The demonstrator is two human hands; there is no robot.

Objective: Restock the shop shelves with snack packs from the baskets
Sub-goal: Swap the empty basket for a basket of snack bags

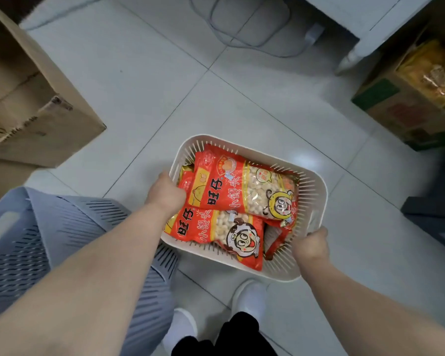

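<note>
Tiled floor (216,98) lay under the basket (319,191), left hand (166,194) and right hand (311,244) each curled round an end rim, likely to carry it level; packs (231,186) lay stacked inside.

Head view, steeply down, close over basket (283,272)

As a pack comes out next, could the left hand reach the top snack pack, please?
Probably yes, once it lets go: the left hand grips the rim of the white basket beside the top snack pack, which lies uncovered.
</note>
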